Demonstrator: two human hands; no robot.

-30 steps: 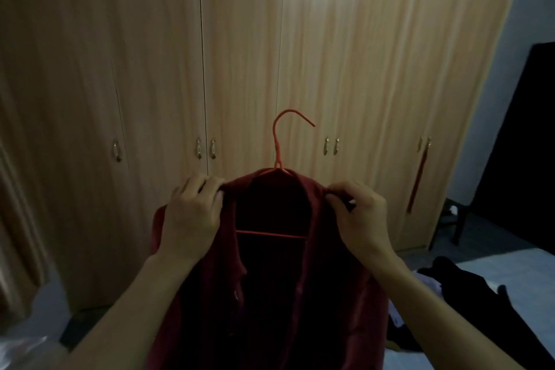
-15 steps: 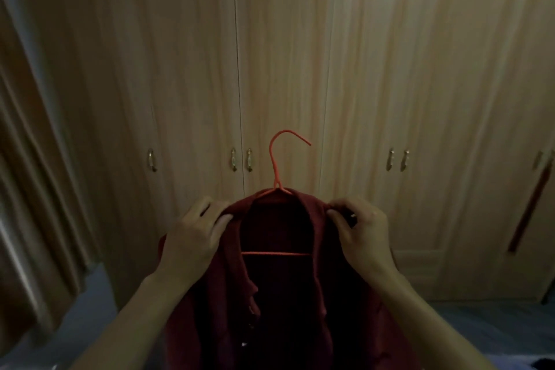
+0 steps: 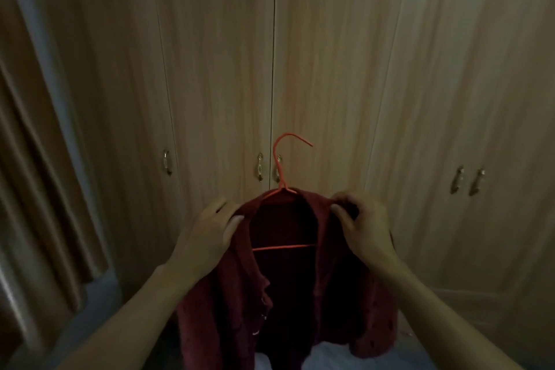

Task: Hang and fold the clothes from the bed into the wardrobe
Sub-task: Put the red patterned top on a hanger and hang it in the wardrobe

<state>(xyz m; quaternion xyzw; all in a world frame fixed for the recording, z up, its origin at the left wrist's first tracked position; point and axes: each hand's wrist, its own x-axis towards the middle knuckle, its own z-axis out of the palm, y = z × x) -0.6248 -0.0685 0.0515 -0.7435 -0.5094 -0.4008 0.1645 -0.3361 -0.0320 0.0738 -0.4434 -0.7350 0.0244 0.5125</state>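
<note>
A dark red cardigan hangs open-fronted on an orange wire hanger, held up in front of me. My left hand grips the garment's left shoulder over the hanger, fingers curled round the cloth. At the other shoulder my right hand pinches the fabric. The hanger's hook stands free above the collar, just before the shut wooden wardrobe doors. The bed is out of view.
The wardrobe fills the view, all doors shut, with pairs of small metal handles at hook height and another pair to the right. A brown curtain hangs at the left. Pale floor shows below.
My view has swung left and closer to the wardrobe; the bed and black clothes at the right have left the frame. Both hands keep the same hold on the cardigan's shoulders.
</note>
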